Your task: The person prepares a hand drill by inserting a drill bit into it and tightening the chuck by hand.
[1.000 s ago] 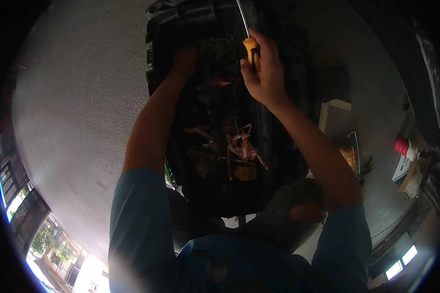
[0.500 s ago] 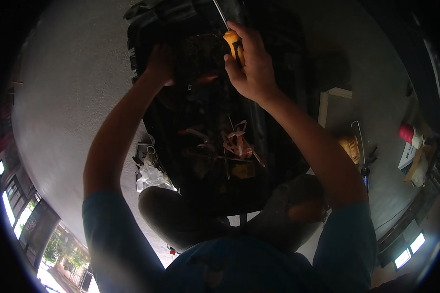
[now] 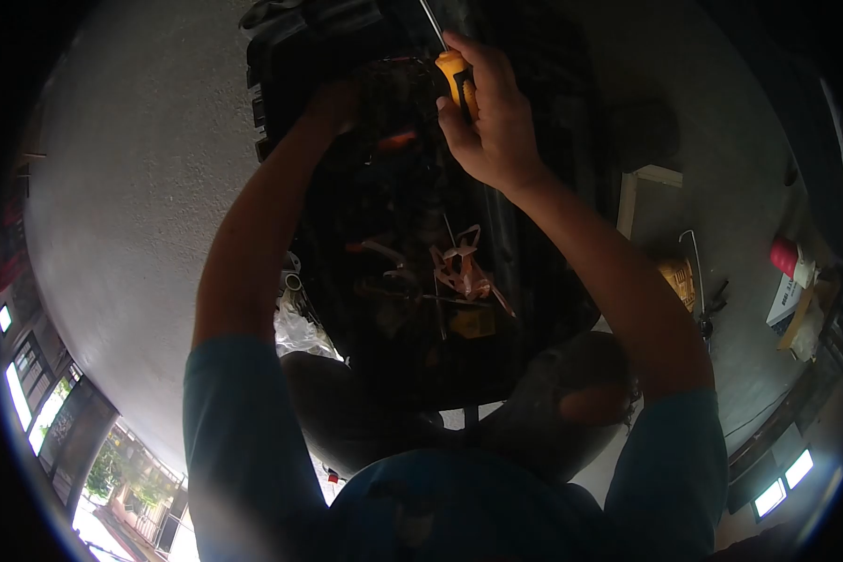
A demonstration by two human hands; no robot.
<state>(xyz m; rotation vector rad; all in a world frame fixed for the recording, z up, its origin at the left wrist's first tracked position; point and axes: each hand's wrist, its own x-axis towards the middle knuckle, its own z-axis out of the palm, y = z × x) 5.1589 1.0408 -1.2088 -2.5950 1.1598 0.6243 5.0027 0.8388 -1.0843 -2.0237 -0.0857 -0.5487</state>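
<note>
My right hand (image 3: 498, 122) is wrapped round the yellow and black handle of a screwdriver (image 3: 453, 70), whose metal shaft points up and away from me. Deep in shadow, my left hand (image 3: 335, 105) reaches into the left side of a large black plastic bin (image 3: 258, 103); its fingers are too dark to make out. Between the hands, a small orange-red thing (image 3: 397, 140) lies inside the bin. Closer to me in it are a crumpled pinkish strip of plastic (image 3: 463, 272), some thin rods and a yellow block-like thing (image 3: 472, 322).
Left of the bin is a clear plastic bag (image 3: 300, 332). On the floor to the right lie a white angled strip (image 3: 628, 197), a woven tan piece (image 3: 677, 281), a bent wire (image 3: 693, 253) and a red spool (image 3: 784, 253) beside a box. My knees flank the bin's near end.
My left hand has moved right and slightly toward the middle of the bin, into deeper shadow. The right hand still grips the screwdriver, shifted slightly right with the view.
</note>
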